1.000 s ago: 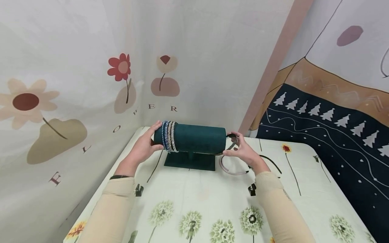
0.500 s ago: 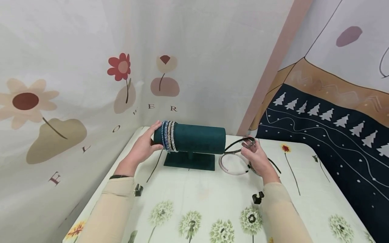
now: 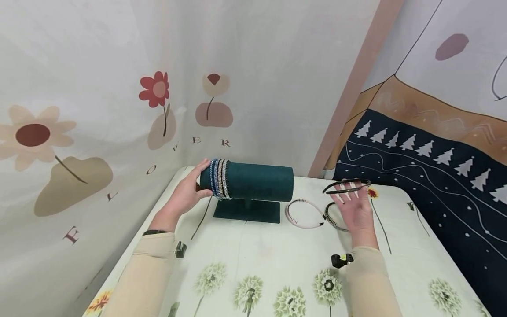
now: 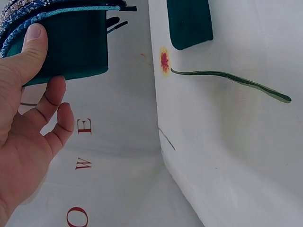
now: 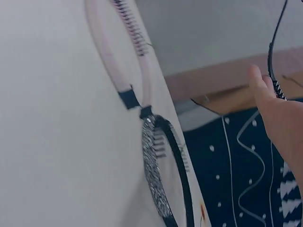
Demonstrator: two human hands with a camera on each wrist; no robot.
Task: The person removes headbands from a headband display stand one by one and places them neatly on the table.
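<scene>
A dark green cylindrical headband stand point(image 3: 261, 182) lies horizontally on its base in the head view. My left hand point(image 3: 183, 196) grips its left end, thumb in front. Several headbands point(image 3: 220, 178), blue braided and silvery ones, circle that end beside my thumb. To the right, my right hand point(image 3: 356, 211) holds a thin black headband point(image 3: 334, 192) in the air at its fingers, palm turned up; how the thumb bears on it is hard to see. Below lie a pale pink headband point(image 5: 106, 59) and a glittery black headband point(image 5: 154, 170), end to end on the table.
The table point(image 3: 261, 259) wears a flower-printed cloth. A black clip-like object point(image 3: 341, 260) sits near my right wrist and another black object point(image 3: 180, 249) near my left forearm. A printed curtain point(image 3: 269, 88) hangs close behind the stand.
My right hand has drawn the black headband off the stand's right end, moved right with it and turned palm up. My left hand has stayed on the stand.
</scene>
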